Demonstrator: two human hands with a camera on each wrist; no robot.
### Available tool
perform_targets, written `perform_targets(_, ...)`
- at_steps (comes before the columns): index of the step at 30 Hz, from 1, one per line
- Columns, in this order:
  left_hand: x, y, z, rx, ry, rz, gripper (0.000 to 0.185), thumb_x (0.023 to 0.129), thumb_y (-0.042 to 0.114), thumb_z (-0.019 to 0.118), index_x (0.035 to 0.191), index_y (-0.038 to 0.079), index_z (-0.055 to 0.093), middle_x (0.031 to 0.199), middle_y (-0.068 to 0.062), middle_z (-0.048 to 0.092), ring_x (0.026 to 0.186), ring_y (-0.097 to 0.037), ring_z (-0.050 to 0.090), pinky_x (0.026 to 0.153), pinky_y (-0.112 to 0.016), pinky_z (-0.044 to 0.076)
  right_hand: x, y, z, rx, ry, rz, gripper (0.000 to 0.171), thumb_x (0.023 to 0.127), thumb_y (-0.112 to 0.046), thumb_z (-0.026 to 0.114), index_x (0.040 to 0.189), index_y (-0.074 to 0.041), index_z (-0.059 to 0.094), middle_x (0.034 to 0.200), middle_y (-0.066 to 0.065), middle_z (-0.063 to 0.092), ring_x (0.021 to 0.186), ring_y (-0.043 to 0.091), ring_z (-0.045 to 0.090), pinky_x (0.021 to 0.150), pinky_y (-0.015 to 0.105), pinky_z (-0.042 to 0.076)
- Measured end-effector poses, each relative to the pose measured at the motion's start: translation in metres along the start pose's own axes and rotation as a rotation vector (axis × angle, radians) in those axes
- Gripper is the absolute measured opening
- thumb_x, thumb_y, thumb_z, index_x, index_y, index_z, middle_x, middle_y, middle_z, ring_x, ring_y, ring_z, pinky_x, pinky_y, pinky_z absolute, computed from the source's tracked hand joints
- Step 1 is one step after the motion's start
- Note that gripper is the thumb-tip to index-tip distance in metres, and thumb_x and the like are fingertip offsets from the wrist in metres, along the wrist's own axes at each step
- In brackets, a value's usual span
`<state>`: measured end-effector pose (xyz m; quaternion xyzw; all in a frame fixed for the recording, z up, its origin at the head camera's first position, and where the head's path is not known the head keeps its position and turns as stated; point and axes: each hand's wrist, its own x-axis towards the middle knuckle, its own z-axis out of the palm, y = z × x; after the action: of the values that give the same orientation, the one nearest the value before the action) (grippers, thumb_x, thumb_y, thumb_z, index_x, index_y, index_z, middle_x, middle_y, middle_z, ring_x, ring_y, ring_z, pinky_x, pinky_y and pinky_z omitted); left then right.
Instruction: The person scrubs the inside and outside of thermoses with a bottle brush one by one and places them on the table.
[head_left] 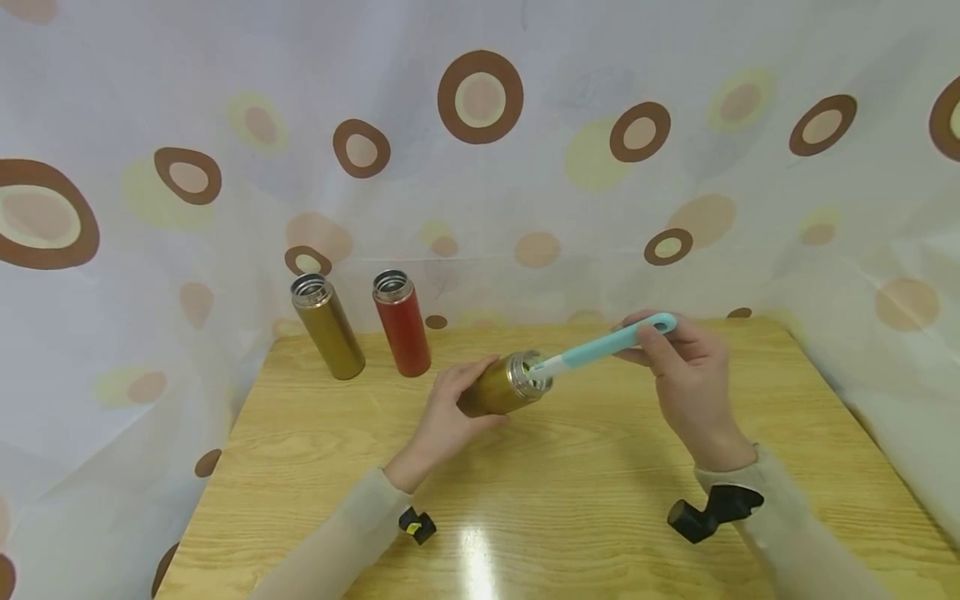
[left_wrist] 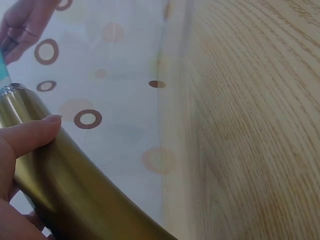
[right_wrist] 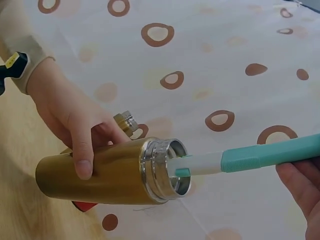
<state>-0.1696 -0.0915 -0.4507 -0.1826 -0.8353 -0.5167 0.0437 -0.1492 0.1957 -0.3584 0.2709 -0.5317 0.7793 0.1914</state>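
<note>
Wooden table lies under both wrists. Above it, the left hand wraps its fingers around a gold flask held tilted, mouth toward the right hand, whose fingers pinch a teal brush, its tip inside the mouth.

Bright, even light fills all views, with soft, faint shadows. A white glare patch sits on the table near the front edge. The head view bends at its edges; the left wrist view is soft up close.
</note>
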Motion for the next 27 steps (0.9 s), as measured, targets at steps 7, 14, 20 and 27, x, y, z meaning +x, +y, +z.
perform_targets(7,0.000,0.003,0.002,0.020,0.001,0.012,0.080,0.075,0.013,0.094,0.148,0.023,0.061,0.140,-0.007,0.060,0.132,-0.030,0.044,0.109,-0.055,0.036,-0.008,0.013,0.005,-0.048,-0.026,0.047,0.017,0.103,0.011,0.051,0.107,0.018,0.067,0.105,0.011,0.075,0.095,0.020,0.074,0.086,0.037,0.061)
perform_targets(14,-0.001,0.010,0.004,0.023,-0.016,0.018,0.080,0.076,0.013,0.094,0.148,0.025,0.060,0.140,-0.007,0.060,0.133,-0.030,0.044,0.110,-0.057,0.036,-0.016,0.023,0.012,-0.137,-0.072,0.059,0.016,0.103,0.011,0.053,0.110,0.019,0.066,0.105,0.010,0.076,0.095,0.018,0.076,0.087,0.038,0.061)
perform_targets(20,-0.002,0.012,0.004,0.055,-0.027,0.042,0.081,0.077,0.017,0.094,0.150,0.026,0.059,0.140,-0.007,0.060,0.131,-0.029,0.046,0.108,-0.058,0.037,-0.016,0.023,0.011,-0.159,-0.086,0.063,0.016,0.103,0.011,0.052,0.110,0.019,0.065,0.105,0.009,0.076,0.094,0.018,0.075,0.087,0.037,0.061)
perform_targets(27,-0.003,0.010,0.000,0.078,-0.029,0.040,0.083,0.077,0.016,0.094,0.150,0.029,0.057,0.140,-0.006,0.061,0.131,-0.029,0.046,0.108,-0.059,0.037,-0.008,0.012,0.002,-0.074,-0.056,0.012,0.017,0.103,0.013,0.051,0.110,0.021,0.064,0.109,0.013,0.075,0.096,0.020,0.075,0.088,0.037,0.061)
